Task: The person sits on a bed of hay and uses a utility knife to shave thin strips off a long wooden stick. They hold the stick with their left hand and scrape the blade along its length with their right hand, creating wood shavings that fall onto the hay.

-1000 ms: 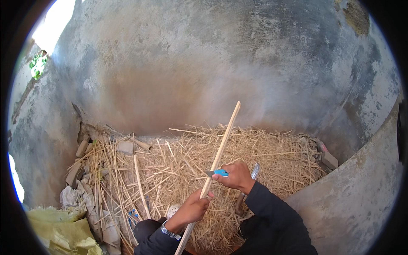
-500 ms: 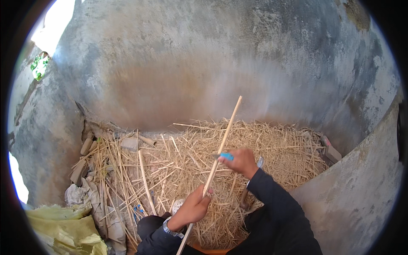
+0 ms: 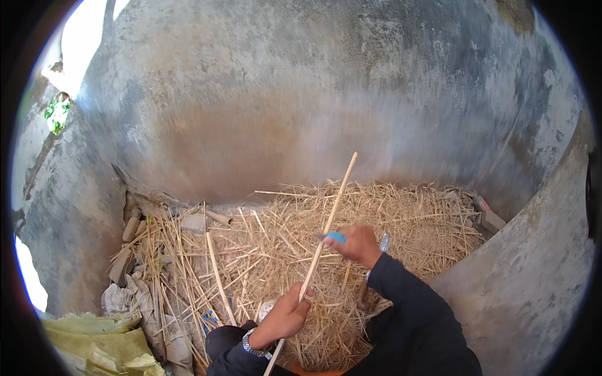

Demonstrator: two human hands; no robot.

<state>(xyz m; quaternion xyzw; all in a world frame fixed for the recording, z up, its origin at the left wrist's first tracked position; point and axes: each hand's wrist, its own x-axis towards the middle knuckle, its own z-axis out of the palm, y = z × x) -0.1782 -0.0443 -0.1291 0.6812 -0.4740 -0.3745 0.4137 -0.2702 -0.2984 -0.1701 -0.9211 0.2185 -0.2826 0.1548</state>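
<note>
Wooden strip (image 3: pixel 338 200), pale, one: slanted up and rightward above straw litter (image 3: pixel 414 238), gripped at its lower part by the left hand (image 3: pixel 287 316). Knife (image 3: pixel 336 237), blue-handled, one: closed in the right hand (image 3: pixel 356 243), blade crossing the strip; any marking was too blurred to read. Wristwatch (image 3: pixel 251 343), metal-banded: worn on the left wrist; lettering too small to make out.
</note>
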